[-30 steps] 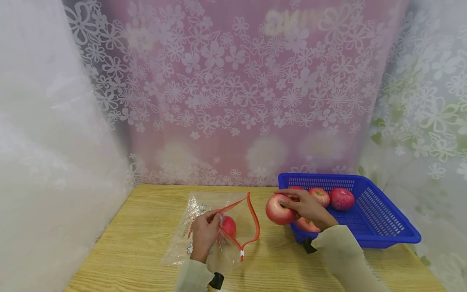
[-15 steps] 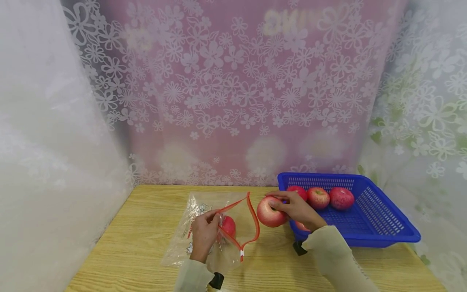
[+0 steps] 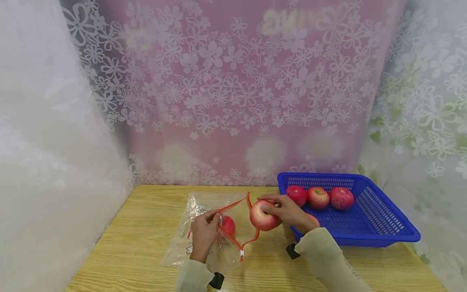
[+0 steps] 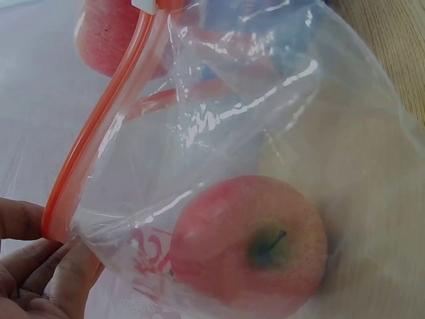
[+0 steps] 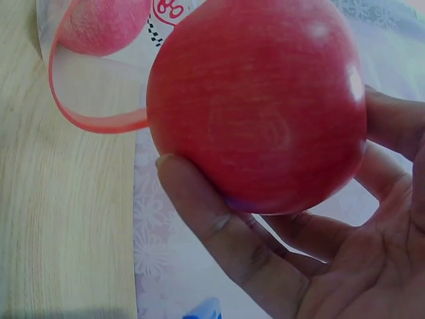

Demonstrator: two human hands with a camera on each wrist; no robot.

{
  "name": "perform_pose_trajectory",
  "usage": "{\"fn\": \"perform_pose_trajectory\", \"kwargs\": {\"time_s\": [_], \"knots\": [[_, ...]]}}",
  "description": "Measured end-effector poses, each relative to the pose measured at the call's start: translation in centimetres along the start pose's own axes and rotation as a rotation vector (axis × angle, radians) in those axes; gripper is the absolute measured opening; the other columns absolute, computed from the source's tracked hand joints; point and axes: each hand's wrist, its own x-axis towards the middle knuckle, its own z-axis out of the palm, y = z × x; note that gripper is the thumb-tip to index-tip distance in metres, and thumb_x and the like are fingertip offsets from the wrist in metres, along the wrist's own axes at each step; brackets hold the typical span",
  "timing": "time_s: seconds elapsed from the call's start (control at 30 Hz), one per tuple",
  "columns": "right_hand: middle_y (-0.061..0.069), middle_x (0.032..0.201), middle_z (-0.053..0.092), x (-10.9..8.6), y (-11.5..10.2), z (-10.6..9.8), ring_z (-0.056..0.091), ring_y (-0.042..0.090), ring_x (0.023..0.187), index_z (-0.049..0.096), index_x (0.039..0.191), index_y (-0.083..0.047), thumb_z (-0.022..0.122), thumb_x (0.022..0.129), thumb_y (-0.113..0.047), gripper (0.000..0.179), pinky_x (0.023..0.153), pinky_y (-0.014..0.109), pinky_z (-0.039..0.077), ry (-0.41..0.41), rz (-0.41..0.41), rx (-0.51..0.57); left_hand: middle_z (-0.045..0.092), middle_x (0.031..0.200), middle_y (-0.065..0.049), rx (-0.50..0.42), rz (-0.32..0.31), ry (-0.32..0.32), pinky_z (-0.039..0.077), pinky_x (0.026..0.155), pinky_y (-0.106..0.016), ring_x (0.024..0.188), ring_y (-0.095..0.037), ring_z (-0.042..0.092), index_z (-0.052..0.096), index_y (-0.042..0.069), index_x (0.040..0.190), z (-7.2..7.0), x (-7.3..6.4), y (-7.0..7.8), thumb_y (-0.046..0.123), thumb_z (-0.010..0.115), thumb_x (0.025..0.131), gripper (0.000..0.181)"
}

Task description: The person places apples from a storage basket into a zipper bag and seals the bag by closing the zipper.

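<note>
A clear zip bag [image 3: 182,239] with an orange-red zip edge and a white slider lies on the table, its mouth spread toward the right. My left hand [image 3: 205,233] pinches the near-left part of that edge. Inside the bag sits one red apple [image 4: 249,246], stem showing through the plastic in the left wrist view. My right hand [image 3: 286,210] grips a second apple [image 3: 263,215] between thumb and fingers. This apple overlaps the right side of the bag's orange rim in the head view.
At the right stands a blue plastic basket [image 3: 379,239] holding several apples, three in a row [image 3: 318,198] along its back side. One more is partly hidden behind the right wrist. The wooden table [image 3: 124,243] ends at a pink floral curtain [image 3: 233,101].
My right hand has carried its apple leftward from the basket's edge to the bag's mouth. My left hand and the bag have stayed in place.
</note>
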Motion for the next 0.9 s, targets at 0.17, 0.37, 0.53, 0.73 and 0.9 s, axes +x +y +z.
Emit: {"fn": "perform_pose_trajectory", "kwargs": {"time_s": [0.17,0.37,0.53,0.73,0.9], "knots": [[0.021,0.131,0.056,0.0,-0.1,0.7,0.055,0.025,0.104,0.061,0.129,-0.003,0.061,0.095,-0.025,0.040,0.076,0.029,0.052,-0.015,-0.012,0.000,0.073,0.088,-0.009,-0.005,0.003,-0.003,0.049,0.055,-0.021,0.076,-0.017,0.063,0.075,0.000,0.099,-0.1,0.0,0.0,0.007,0.062,0.090,0.018],[0.021,0.130,0.056,0.2,0.2,1.6,0.054,0.030,0.109,0.061,0.128,-0.001,0.060,0.096,-0.025,0.039,0.079,0.030,0.051,-0.032,-0.063,-0.037,0.073,0.089,-0.010,-0.013,0.009,-0.011,0.050,0.056,-0.021,0.077,-0.016,0.064,0.075,0.000,0.100,-0.1,0.0,0.0,0.007,0.062,0.090,0.018],[0.021,0.126,0.059,0.4,0.5,2.3,0.055,0.027,0.104,0.061,0.126,0.001,0.061,0.096,-0.021,0.038,0.072,0.029,0.052,-0.025,-0.055,-0.017,0.072,0.090,-0.011,-0.017,-0.003,-0.019,0.049,0.054,-0.020,0.075,-0.016,0.063,0.074,-0.001,0.102,-0.1,0.0,0.0,0.008,0.062,0.090,0.019],[0.022,0.122,0.061,0.6,0.4,3.1,0.057,0.023,0.093,0.063,0.123,0.002,0.064,0.093,-0.021,0.038,0.069,0.027,0.051,0.001,-0.070,-0.027,0.072,0.092,-0.011,-0.022,-0.017,-0.030,0.054,0.058,-0.025,0.077,-0.017,0.064,0.074,0.000,0.103,-0.1,0.0,0.1,0.009,0.062,0.091,0.019],[0.022,0.124,0.060,0.6,0.4,3.7,0.059,0.023,0.095,0.063,0.123,0.001,0.065,0.093,-0.022,0.039,0.068,0.026,0.051,0.018,-0.066,-0.032,0.073,0.092,-0.011,-0.011,-0.011,-0.031,0.056,0.062,-0.028,0.079,-0.019,0.065,0.075,0.000,0.102,-0.1,0.1,0.2,0.009,0.062,0.090,0.019]]}}
